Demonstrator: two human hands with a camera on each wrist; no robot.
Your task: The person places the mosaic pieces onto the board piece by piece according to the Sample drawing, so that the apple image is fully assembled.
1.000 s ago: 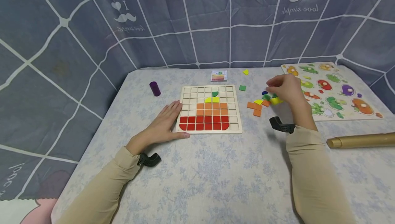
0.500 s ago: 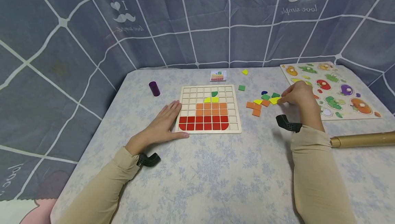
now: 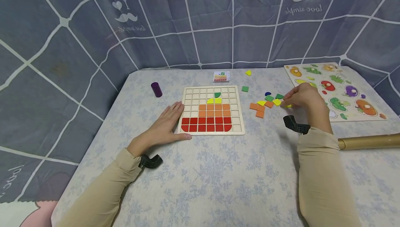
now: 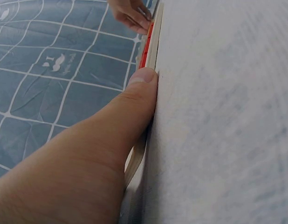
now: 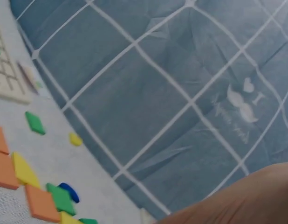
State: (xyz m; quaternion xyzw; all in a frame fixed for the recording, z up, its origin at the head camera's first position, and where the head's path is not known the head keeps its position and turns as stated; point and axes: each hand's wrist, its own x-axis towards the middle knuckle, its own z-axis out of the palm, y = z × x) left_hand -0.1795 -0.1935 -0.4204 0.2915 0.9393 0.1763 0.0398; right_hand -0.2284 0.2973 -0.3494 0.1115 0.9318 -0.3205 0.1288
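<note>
In the head view, my left hand (image 3: 165, 124) lies with straight fingers along the left edge of a wooden grid board (image 3: 237, 112), its thumb at the front edge. The left wrist view shows that thumb (image 4: 141, 88) against the rim. Red, orange, yellow and green tiles form a stepped picture on the board. My right hand (image 3: 304, 98) is at the loose tiles on the right, pinching a yellow tile (image 3: 289, 106) that is mostly hidden under the fingers. Another yellow tile (image 3: 277, 102) lies just left of the fingertips. Only part of this hand shows in the right wrist view.
Loose orange tiles (image 3: 257, 107), green tiles (image 3: 269, 98) and a blue tile (image 3: 267, 93) lie right of the board. A picture card (image 3: 221, 76) stands behind it. Also around are a purple cylinder (image 3: 156, 90), a vegetable puzzle (image 3: 343, 91) and a gold roll (image 3: 368, 141).
My right hand has come down to the tiles and shifted right. Two yellow tiles that looked like one patch now lie apart, one under the fingers. The left hand has stayed put.
</note>
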